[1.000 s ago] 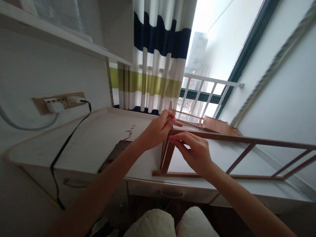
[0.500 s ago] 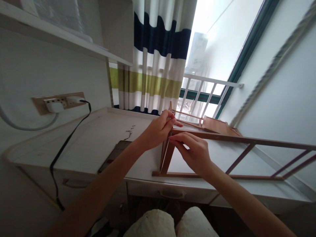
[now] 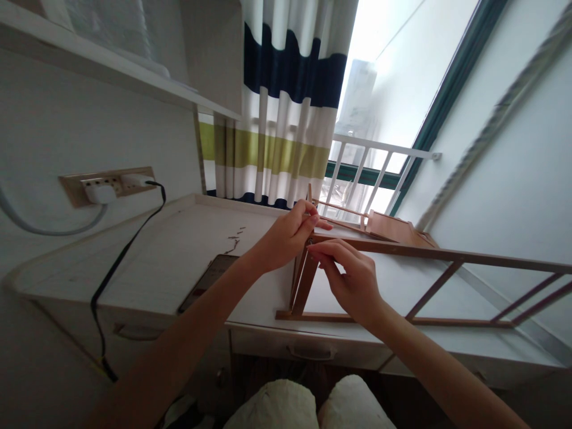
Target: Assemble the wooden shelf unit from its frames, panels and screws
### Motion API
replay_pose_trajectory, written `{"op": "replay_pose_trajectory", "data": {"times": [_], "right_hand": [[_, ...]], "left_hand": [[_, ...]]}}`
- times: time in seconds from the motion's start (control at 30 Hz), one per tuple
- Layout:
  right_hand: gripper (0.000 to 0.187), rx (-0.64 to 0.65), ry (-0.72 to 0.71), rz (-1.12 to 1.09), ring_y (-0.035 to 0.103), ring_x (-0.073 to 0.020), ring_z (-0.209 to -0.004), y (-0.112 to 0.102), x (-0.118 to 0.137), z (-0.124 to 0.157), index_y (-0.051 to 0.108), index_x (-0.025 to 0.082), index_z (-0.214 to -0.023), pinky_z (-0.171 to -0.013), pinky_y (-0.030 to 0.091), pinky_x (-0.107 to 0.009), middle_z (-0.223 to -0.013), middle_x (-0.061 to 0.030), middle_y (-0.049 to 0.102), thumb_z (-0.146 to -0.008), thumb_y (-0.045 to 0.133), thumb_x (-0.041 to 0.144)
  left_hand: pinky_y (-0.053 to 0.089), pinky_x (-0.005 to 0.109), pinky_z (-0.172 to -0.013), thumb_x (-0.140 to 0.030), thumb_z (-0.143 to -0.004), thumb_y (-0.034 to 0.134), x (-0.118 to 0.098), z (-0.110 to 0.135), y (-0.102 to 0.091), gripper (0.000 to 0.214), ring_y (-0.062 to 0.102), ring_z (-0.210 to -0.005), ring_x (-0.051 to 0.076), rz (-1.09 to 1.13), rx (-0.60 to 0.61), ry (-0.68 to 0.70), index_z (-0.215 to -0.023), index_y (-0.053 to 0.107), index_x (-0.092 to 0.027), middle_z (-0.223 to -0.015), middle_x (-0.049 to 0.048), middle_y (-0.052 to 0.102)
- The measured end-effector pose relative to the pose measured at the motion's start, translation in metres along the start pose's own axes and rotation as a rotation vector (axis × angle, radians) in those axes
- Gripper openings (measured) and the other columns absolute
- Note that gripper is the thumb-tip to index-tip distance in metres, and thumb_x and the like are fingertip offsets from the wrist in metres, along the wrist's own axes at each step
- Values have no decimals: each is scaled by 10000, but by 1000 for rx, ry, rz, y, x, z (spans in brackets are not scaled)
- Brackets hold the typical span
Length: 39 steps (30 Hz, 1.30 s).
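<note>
1. Nearest are 2 pale-clad knees (image 3: 272,405), before the white desk (image 3: 152,256) and its drawers (image 3: 268,342).
2. The brown wooden frame (image 3: 429,247) rests along the desk's right side. At its far left corner, the right hand (image 3: 351,271) has its fingertips drawn together; I cannot tell what they grip.
3. The left hand (image 3: 286,238) bends its fingers at that corner, its grip equally unclear.
4. Leftward lie a phone (image 3: 213,271), partly under the left forearm, and small dark pieces (image 3: 233,238).
5. A black cord (image 3: 127,244) runs from the wall socket (image 3: 74,190).
6. Beyond: another wooden piece (image 3: 391,225), striped curtain (image 3: 290,71), white railing (image 3: 384,145), bright window (image 3: 411,36).
</note>
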State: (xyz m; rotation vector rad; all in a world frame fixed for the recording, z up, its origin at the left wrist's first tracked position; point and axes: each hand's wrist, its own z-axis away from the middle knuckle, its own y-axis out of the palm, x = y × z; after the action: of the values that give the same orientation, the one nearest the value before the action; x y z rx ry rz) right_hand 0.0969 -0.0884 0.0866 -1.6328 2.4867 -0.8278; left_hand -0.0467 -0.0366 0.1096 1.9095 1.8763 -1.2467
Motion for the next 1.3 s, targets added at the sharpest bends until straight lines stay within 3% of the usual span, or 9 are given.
{"op": "replay_pose_trajectory", "data": {"times": [0.13, 0.3, 0.5, 0.87, 1.03, 1.17, 1.3], "right_hand": [[208, 1, 10, 4, 557, -111, -847, 2, 1, 3, 576, 171, -966, -741, 460, -217, -914, -26, 596, -836, 463, 54], [147, -99, 91, 10, 571, -94, -777, 5, 1, 8, 557, 182, -941, -713, 465, -193, -891, 6, 612, -826, 522, 97], [54, -94, 162, 137, 533, -92, -688, 5, 6, 8, 546, 191, -856, -629, 442, -205, -826, 21, 592, -819, 547, 152], [101, -46, 345, -188, 605, -109, -699, 15, 10, -2, 599, 184, -887, -661, 499, -211, -810, 10, 633, -832, 515, 171], [198, 3, 230, 33, 603, -123, -806, 10, 12, -4, 623, 171, -964, -728, 489, -221, -935, -7, 639, -812, 509, 115], [300, 112, 109, 236, 584, -145, -865, 3, 15, -4, 590, 136, -1053, -761, 470, -235, -999, -31, 619, -784, 487, 53], [268, 242, -44, 536, 579, -167, -800, -3, 18, -6, 570, 105, -1085, -649, 459, -254, -947, -59, 616, -842, 458, 94]], "left_hand": [[403, 384, -896, -350, -899, 333, 5, 0, 0, 171, 597, -972, 194, 70, 19, 4, -896, 376, -185, -958, 89, 647], [420, 368, -884, -369, -895, 336, 10, 3, -4, 205, 592, -976, 189, 212, 98, 0, -923, 405, -178, -985, 88, 624], [411, 361, -901, -156, -858, 353, 8, 4, -14, 112, 545, -1055, 196, 394, 231, -32, -935, 435, -157, -1128, 98, 557], [389, 360, -918, -130, -832, 380, 12, 0, -21, 121, 454, -1166, 207, 423, 347, 2, -935, 433, -164, -1107, 103, 585], [332, 358, -982, -117, -858, 369, 12, -2, -24, 119, 403, -1216, 193, 419, 397, 20, -943, 434, -168, -1132, 91, 573], [327, 355, -983, -123, -859, 373, 12, -2, -25, 118, 399, -1218, 196, 411, 404, 18, -949, 435, -168, -1141, 94, 560], [343, 376, -953, -143, -858, 372, 10, -2, -27, 124, 445, -1173, 211, 362, 399, -30, -959, 441, -166, -1173, 108, 537]]}}
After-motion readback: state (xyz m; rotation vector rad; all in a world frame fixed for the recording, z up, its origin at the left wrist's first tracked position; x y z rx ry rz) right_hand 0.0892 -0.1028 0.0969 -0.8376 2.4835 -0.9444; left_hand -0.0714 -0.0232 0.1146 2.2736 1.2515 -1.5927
